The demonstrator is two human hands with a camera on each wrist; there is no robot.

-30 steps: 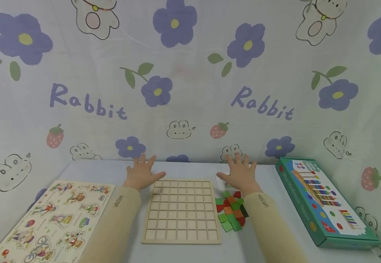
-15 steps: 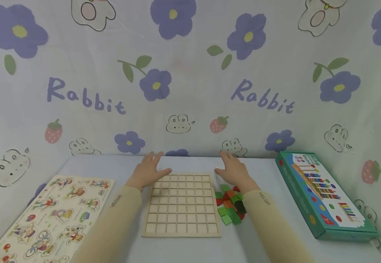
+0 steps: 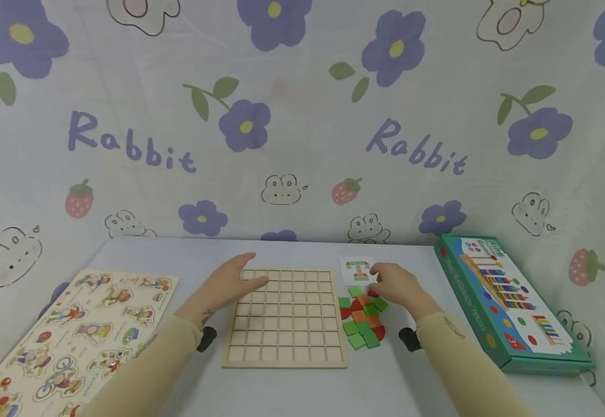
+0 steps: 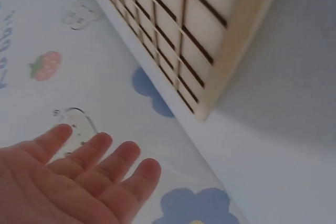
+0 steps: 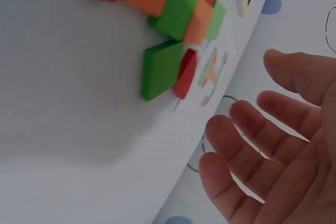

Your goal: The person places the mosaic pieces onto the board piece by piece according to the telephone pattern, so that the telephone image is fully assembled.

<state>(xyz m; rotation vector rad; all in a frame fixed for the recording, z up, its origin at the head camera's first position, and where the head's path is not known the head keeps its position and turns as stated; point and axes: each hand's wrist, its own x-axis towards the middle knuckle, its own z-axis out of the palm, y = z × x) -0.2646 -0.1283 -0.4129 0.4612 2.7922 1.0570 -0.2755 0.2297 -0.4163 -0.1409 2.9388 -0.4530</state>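
My left hand (image 3: 225, 288) is by the upper left corner of the wooden grid board (image 3: 285, 318), its thumb overlapping the board in the head view. In the left wrist view the fingers (image 4: 124, 158) are relaxed and hold nothing. Beside the pattern card (image 3: 348, 277) is my right hand (image 3: 399, 283), just over the far end of a pile of coloured tiles (image 3: 367, 337). The right wrist view shows its fingers (image 5: 224, 132) loosely bent, with nothing between them and the thumb. Green, red and orange tiles, some square and some rounded, lie there, including a green tile (image 5: 161, 70) at the edge.
A picture puzzle board (image 3: 94, 331) lies along the left side of the white table (image 3: 281, 395). On the right lies a green toy box (image 3: 511, 307). A cloth wall (image 3: 302, 145) printed with flowers and rabbits rises behind the table.
My hands have come down from a spread pose near the back of the table. The right hand has moved right and nearer the tiles, uncovering the card; the view has tilted slightly down.
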